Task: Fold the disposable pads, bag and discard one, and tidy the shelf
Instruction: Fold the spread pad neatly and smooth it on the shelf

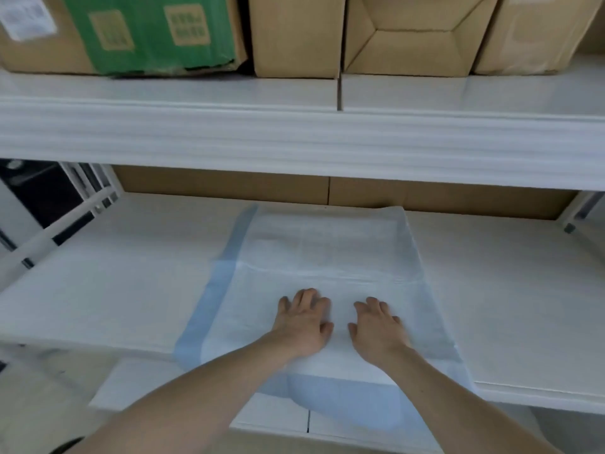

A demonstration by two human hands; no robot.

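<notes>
Pad lies flat on the lower shelf directly under both hands, long axis running away from the person, near end drooping over the front edge. Left hand and right hand press it side by side, fingers straight and spread, equally near. Cardboard boxes sit on the shelf above.

So the pad lies on the middle shelf, near edge hanging off the front. Both hands rest flat on it side by side, left hand just left of the right hand, not touching. Boxes stand behind the pad at the back. The upper shelf has four boxes in a row.
</notes>
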